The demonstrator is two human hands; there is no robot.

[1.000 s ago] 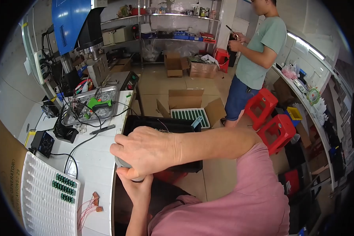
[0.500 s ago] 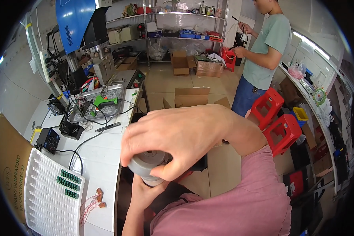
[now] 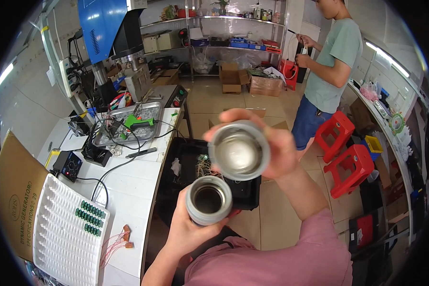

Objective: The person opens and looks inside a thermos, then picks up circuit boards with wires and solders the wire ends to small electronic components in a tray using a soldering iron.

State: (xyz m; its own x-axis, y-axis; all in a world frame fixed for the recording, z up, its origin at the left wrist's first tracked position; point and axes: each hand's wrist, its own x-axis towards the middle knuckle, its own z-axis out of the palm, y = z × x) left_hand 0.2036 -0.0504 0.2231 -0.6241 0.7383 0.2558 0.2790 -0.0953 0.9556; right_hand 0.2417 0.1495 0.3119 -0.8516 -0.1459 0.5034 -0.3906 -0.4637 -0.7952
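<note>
Beside white workbench [image 3: 128, 186], hands hold flask [image 3: 208, 200] and lid [image 3: 239, 150].

A white worktable [image 3: 128, 186] stood at the left against a pale wall [image 3: 28, 109], and the floor [image 3: 209, 97] was tan tile. Metal shelving [image 3: 224, 28] lined the far wall, with cardboard boxes [image 3: 231, 78] on the floor below it. Two red plastic stools [image 3: 348, 157] stood near a long counter [image 3: 391, 138] on the right, under a bright strip light [image 3: 386, 59].

Flask [image 3: 208, 200] and lid [image 3: 239, 151] in hands
</note>
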